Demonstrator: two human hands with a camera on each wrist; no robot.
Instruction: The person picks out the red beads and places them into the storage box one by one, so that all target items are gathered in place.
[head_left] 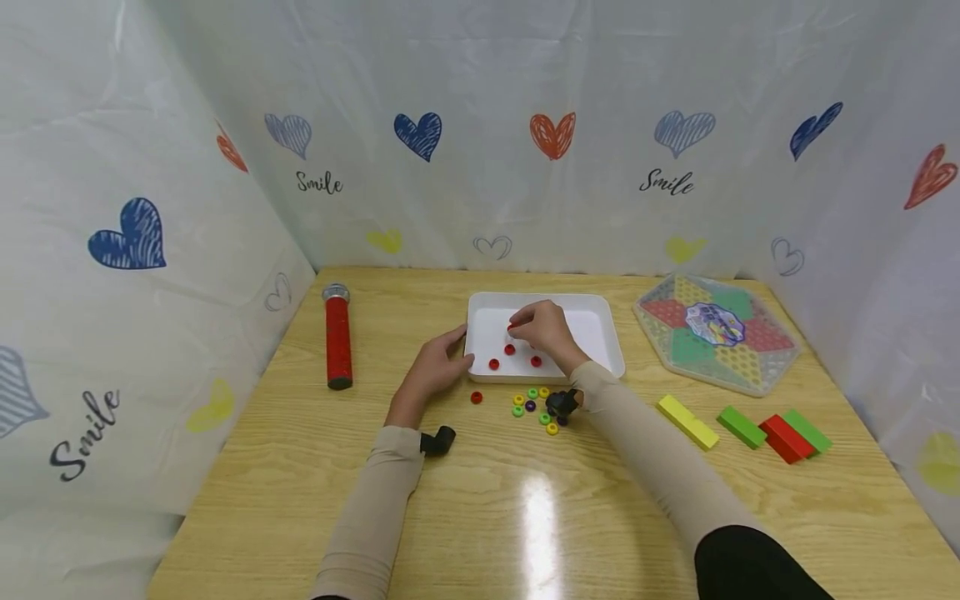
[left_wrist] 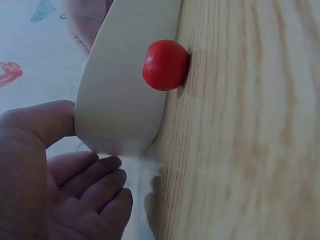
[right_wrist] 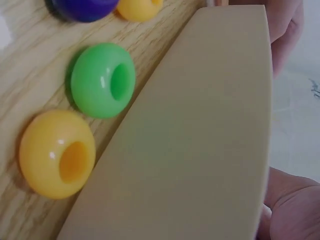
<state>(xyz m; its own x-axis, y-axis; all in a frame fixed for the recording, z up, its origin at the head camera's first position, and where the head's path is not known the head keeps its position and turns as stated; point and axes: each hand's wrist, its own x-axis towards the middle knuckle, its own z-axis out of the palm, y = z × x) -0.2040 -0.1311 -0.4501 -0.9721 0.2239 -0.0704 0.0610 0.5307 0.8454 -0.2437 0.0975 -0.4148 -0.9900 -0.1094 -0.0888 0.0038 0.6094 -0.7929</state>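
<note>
A shallow white tray (head_left: 596, 333) sits mid-table with several red beads inside, among them one red bead (head_left: 536, 362) near its front wall. Above the tray floor, my right hand (head_left: 546, 330) pinches a red bead (head_left: 512, 327) at the fingertips, partly covered by them. My left hand (head_left: 435, 364) rests against the tray's left front corner, thumb at the front and fingers loosely along the left side. In the left wrist view, the thumb touches the tray wall (left_wrist: 117, 85). Another red bead (left_wrist: 165, 65) lies on the table by that wall.
Yellow, green and purple beads, such as a green bead (right_wrist: 103, 80), lie in front of the tray. Blocks, including a yellow block (head_left: 687, 422), lie to the right. A star-patterned game board (head_left: 716, 333) lies behind them. A red tube (head_left: 338, 342) lies at left.
</note>
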